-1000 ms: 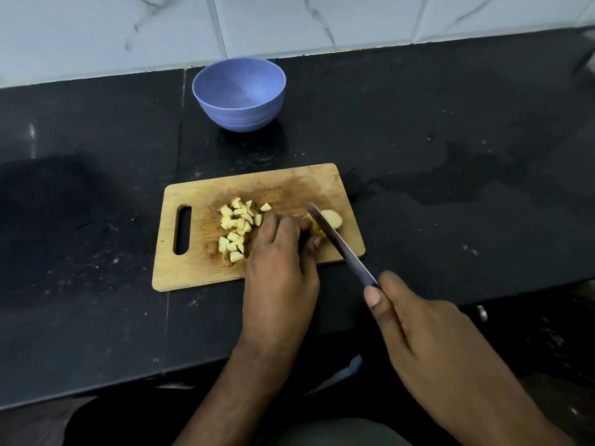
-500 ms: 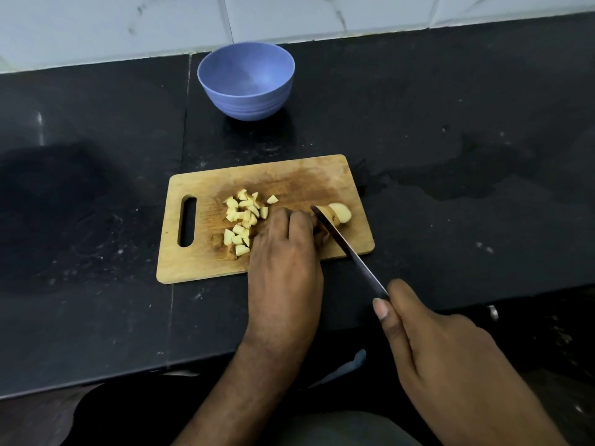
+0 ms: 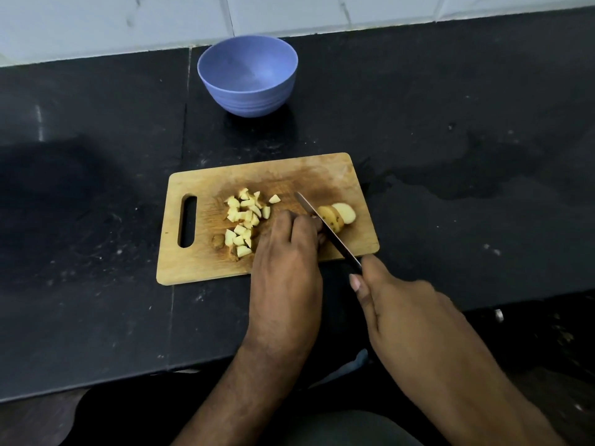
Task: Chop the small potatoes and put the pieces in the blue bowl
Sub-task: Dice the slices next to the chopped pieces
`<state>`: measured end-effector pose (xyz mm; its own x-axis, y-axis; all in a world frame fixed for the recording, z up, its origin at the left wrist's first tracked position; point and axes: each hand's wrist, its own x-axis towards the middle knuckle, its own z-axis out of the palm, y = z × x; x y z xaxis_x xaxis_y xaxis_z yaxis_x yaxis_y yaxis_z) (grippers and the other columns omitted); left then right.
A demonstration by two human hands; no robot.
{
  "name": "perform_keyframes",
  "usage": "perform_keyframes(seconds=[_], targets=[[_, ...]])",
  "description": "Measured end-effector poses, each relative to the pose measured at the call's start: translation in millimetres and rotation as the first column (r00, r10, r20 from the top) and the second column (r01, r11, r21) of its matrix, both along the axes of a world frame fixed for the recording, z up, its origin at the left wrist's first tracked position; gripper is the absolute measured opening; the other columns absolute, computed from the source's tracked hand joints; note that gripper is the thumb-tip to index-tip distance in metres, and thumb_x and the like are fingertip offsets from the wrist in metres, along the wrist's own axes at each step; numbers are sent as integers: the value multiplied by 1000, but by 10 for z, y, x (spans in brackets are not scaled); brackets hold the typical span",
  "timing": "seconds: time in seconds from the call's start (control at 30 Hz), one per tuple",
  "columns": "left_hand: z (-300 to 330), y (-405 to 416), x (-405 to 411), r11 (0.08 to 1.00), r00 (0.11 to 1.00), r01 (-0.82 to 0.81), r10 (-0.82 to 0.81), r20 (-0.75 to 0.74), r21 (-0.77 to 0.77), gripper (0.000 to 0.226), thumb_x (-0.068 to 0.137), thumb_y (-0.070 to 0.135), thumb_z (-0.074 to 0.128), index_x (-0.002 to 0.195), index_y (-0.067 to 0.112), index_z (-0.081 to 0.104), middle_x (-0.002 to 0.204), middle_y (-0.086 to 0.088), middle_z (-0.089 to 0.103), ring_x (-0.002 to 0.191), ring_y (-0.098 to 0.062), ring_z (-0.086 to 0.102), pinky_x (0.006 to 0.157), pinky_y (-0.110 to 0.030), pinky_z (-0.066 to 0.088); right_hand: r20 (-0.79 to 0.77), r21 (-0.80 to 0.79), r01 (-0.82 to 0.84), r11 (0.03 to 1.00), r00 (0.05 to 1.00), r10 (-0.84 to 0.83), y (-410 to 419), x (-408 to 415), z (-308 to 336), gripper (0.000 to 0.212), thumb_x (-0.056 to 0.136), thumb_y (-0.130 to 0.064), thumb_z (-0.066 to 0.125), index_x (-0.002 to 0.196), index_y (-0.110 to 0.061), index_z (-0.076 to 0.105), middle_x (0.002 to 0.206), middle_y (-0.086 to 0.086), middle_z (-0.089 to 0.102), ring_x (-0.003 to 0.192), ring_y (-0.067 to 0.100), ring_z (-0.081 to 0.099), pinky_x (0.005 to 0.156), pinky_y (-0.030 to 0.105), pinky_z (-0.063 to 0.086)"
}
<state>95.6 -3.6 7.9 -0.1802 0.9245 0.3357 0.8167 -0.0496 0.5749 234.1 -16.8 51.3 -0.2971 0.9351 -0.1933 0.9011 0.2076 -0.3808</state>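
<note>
Black counter (image 3: 96, 204) below white tiles (image 3: 96, 24). Board (image 3: 199, 268) at centre; bowl (image 3: 247, 75) at 12 o'clock. Left hand (image 3: 286, 268) pinches potato (image 3: 335, 217); right hand (image 3: 409, 320) grips knife (image 3: 325, 226). Pieces (image 3: 244, 220) at board's 9 o'clock.

This is a kitchen, most likely in a home. A black stone counter (image 3: 450, 91) runs along a wall of pale marbled tiles (image 3: 96, 24), with a wet patch (image 3: 457, 185) on the stone to the right of the knife grip. A worn wooden board (image 3: 289, 175) lies on the counter just beyond the grip, carrying diced potato pieces (image 3: 244, 217) and a part-sliced potato (image 3: 338, 215) under a knife (image 3: 325, 226). A blue bowl (image 3: 247, 75) stands farther off, near the tiles.
</note>
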Motion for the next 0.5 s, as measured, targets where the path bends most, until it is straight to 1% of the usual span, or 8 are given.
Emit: perform_keyframes(seconds=[0.07, 0.13, 0.2, 0.27, 0.33, 0.37, 0.43, 0.5], targets=[[-4, -6, -13, 1000, 1000, 0, 0, 7, -1, 16, 95, 4, 55, 106, 10, 65, 105, -4, 59, 90, -21, 60, 72, -45, 56, 23, 41, -3, 999, 1000, 2, 80, -77, -45, 18, 103, -48, 21, 94, -33, 28, 67, -6, 47, 61, 12, 50, 56, 29, 44], [-9, -4, -25, 1000, 1000, -1, 1, 24, 1, 15, 95, 4, 57, 107, 10, 65, 105, -3, 59, 88, -20, 60, 71, -45, 55, 45, 40, 1, 999, 999, -2, 157, -145, -80, 13, 104, -42, 27, 101, -30, 33, 68, -7, 42, 61, 13, 45, 55, 30, 41], [-12, 8, -34, 1000, 998, -19, 18, 62, 10, 16, 96, 6, 59, 111, 10, 63, 107, -1, 60, 90, -19, 59, 73, -44, 54, 37, 34, -8, 999, 999, 7, 192, -165, -93, 15, 104, -42, 27, 103, -29, 36, 70, -7, 44, 64, 15, 50, 56, 32, 43], [-3, 16, -37, 999, 995, -29, 26, 98, 28, 23, 96, 7, 59, 119, 11, 60, 111, 1, 58, 95, -16, 57, 78, -41, 54, 32, 44, -25, 999, 999, 24, 132, -114, -76, 20, 104, -46, 22, 97, -30, 32, 70, -6, 48, 66, 15, 55, 57, 32, 47], [-4, 33, -57, 999, 992, -26, 21, 127, 40, 27, 97, 7, 58, 124, 13, 58, 115, 2, 55, 99, -13, 56, 83, -38, 53, 38, 25, -21, 999, 999, 20, -8, -25, -31, 21, 103, -49, 19, 89, -33, 25, 70, -5, 50, 63, 12, 55, 55, 29, 46], [-10, 45, -68, 999, 990, -24, 18, 142, 41, 27, 98, 9, 57, 124, 13, 59, 116, 3, 54, 100, -12, 56, 84, -36, 53, 44, 2, -17, 1000, 999, 17, -87, 20, -5, 22, 102, -50, 18, 88, -34, 24, 70, -5, 51, 63, 10, 56, 54, 28, 47], [-21, 65, -85, 999, 987, -20, 12, 158, 46, 23, 98, 11, 57, 120, 12, 61, 116, 3, 54, 100, -12, 57, 85, -36, 53, 55, -41, -5, 999, 998, 8, -221, 109, 53, 23, 101, -51, 17, 88, -33, 25, 71, -4, 55, 62, 7, 57, 54, 24, 46], [-26, 67, -80, 999, 988, -21, 14, 154, 47, 21, 97, 13, 57, 118, 12, 60, 115, 3, 54, 101, -13, 56, 86, -36, 52, 62, -63, 17, 998, 998, -13, -314, 179, 103, 24, 101, -52, 16, 91, -32, 26, 72, -3, 56, 62, 7, 57, 52, 19, 41]])
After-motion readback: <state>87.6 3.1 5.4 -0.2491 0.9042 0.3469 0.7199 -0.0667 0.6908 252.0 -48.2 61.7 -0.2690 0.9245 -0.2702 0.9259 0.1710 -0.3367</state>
